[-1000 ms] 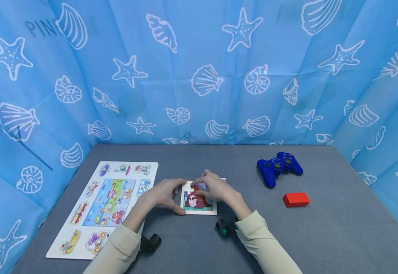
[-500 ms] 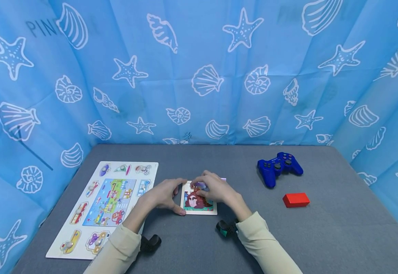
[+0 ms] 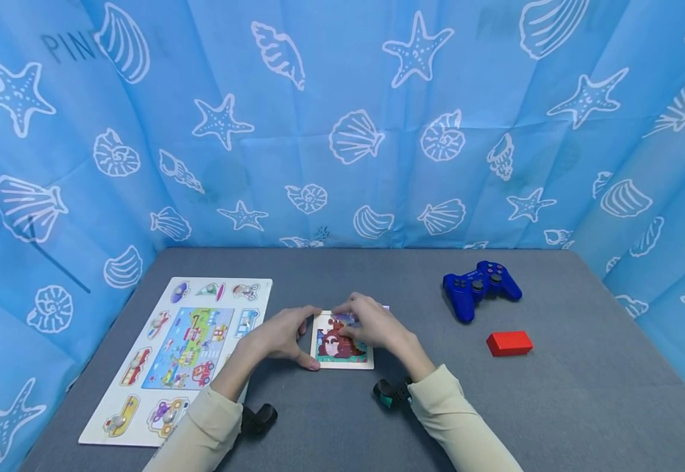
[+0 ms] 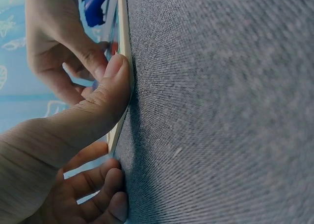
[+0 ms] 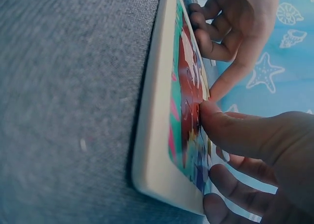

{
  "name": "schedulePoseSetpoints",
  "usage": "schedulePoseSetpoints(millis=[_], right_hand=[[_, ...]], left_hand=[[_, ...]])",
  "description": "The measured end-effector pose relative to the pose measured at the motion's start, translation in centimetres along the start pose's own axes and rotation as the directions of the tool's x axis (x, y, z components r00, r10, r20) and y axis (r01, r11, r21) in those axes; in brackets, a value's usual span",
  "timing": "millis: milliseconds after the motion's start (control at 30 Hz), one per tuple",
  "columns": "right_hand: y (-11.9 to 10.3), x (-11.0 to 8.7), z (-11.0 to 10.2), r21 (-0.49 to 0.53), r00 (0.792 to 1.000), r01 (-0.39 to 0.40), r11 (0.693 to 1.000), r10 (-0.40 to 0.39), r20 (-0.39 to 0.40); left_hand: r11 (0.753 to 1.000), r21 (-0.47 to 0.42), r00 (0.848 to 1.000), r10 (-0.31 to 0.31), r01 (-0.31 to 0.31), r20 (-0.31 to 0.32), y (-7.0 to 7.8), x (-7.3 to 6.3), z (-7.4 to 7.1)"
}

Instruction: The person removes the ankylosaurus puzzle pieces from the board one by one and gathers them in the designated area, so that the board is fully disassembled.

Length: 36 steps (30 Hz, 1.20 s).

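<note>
Grey tabletop [image 3: 330, 419], seemingly cloth; blue curtain [image 3: 307, 95].

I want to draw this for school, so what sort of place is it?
Maybe a table set up for playing: there's a grey table, a blue seashell curtain behind it and a small picture puzzle.

Reads as a staged tabletop recording booth. Blue curtain [image 3: 313, 157] with white seashells and starfish closes off the far, left and right sides, creases showing. Grey fabric-topped table [image 3: 566, 406] inside it. Stuff on top is play gear: peg puzzle board [image 3: 187, 347] left, small framed puzzle [image 3: 342, 351] centre, blue game controller [image 3: 466, 303] and red block [image 3: 509, 344] right. Black wrist units [image 3: 259, 419] fit a capture rig. Home, lab or office behind the curtain: can't tell.
</note>
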State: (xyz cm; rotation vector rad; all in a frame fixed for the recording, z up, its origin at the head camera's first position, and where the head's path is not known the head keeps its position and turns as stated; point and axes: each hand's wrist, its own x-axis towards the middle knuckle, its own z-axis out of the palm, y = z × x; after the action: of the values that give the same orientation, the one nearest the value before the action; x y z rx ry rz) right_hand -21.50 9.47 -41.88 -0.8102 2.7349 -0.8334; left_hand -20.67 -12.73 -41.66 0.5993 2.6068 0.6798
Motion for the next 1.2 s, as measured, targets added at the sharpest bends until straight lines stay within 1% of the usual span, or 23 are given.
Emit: schedulePoseSetpoints(millis=[400, 700, 800, 1067, 1200], right_hand=[[0.0, 0.0, 0.2, -0.020, 1.000, 0.007, 1.000, -0.007, -0.007], [0.0, -0.1, 0.4, -0.033, 0.999, 0.021, 0.999, -0.022, -0.030], [0.0, -0.2, 0.3, -0.036, 0.999, 0.015, 0.999, -0.016, -0.033], [0.2, -0.7, -0.5, -0.040, 0.999, -0.031, 0.999, 0.030, -0.026], [0.5, -1.2, -1.2, -0.049, 0.999, -0.024, 0.998, 0.023, -0.031]], left_hand=[[1.000, -0.007, 1.000, 0.012, -0.012, -0.001, 0.0, 0.0, 0.1], [1.000, -0.008, 1.000, -0.011, 0.011, 0.000, 0.1, 0.1, 0.2], [1.000, -0.006, 1.000, -0.011, 0.011, -0.002, 0.0, 0.1, 0.2], [1.000, 0.014, 1.000, -0.028, 0.028, -0.001, 0.0, 0.1, 0.2], [0.999, 0.020, 1.000, -0.029, 0.029, 0.000, 0.1, 0.0, 0.1]])
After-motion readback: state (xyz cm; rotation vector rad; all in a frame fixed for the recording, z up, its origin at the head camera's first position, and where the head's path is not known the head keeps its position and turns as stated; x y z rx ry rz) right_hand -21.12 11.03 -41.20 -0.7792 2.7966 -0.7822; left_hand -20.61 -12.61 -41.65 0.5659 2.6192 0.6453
